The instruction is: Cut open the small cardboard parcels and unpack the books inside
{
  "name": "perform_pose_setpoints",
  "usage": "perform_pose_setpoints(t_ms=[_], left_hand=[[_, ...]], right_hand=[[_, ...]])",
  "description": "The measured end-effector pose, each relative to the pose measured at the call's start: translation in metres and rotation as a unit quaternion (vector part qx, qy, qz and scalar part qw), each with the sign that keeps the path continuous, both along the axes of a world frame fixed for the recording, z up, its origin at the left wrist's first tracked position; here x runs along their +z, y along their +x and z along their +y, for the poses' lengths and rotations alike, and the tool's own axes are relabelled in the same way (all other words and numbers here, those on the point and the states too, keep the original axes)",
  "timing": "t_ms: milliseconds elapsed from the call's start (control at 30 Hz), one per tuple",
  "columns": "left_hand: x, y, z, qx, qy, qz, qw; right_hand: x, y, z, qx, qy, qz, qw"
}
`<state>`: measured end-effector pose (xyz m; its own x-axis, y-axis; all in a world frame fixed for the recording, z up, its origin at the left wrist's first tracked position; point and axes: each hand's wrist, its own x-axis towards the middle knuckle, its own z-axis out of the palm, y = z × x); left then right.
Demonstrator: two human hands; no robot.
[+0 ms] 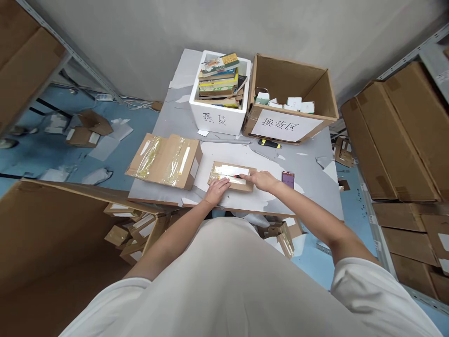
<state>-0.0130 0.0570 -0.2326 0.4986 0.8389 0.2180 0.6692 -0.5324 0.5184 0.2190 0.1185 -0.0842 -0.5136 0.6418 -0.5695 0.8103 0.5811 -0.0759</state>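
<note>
A small cardboard box (249, 187) with a white label and clear tape lies at the middle of the table's front part. Resting on its near left corner is my left hand (218, 190), fingers spread over the edge. My right hand (263, 180) is closed round a small red and black cutter (237, 176), whose tip points left over the label. To the left lie larger taped cardboard boxes (164, 160), side by side. A phone (288, 179) lies right of my right hand. Behind it is a yellow and black utility knife (270, 143).
On the grey table (315, 187), a white foam box (218, 119) of books and an open carton (291, 79) of small white boxes stand at the back. A large open carton (70, 224) is at the left; shelved boxes (396, 135) are at the right.
</note>
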Motion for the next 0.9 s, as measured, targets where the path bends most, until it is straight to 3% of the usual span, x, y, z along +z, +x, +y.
perform_pose_setpoints(t_ms=[200,400,533,633,767,900], left_hand=[[0.001,0.001,0.0,0.008,-0.004,0.004,1.0],[0.004,0.001,0.001,0.01,-0.004,0.014,1.0],[0.004,0.001,0.002,0.01,0.002,0.006,1.0],[0.004,0.001,0.003,0.01,0.011,0.0,1.0],[0.011,0.003,0.002,0.013,0.016,0.005,1.0],[0.02,0.002,0.006,0.003,0.02,0.016,1.0]], right_hand=[[0.014,0.062,-0.018,-0.047,0.0,-0.042,0.998],[0.02,0.089,-0.033,-0.072,0.015,-0.05,0.996],[0.022,0.112,-0.044,-0.092,0.018,-0.012,0.996],[0.02,0.133,-0.061,-0.148,0.048,0.043,0.987],[-0.006,0.138,-0.082,-0.279,0.126,0.121,0.944],[-0.063,0.106,-0.091,-0.386,0.117,0.159,0.901]])
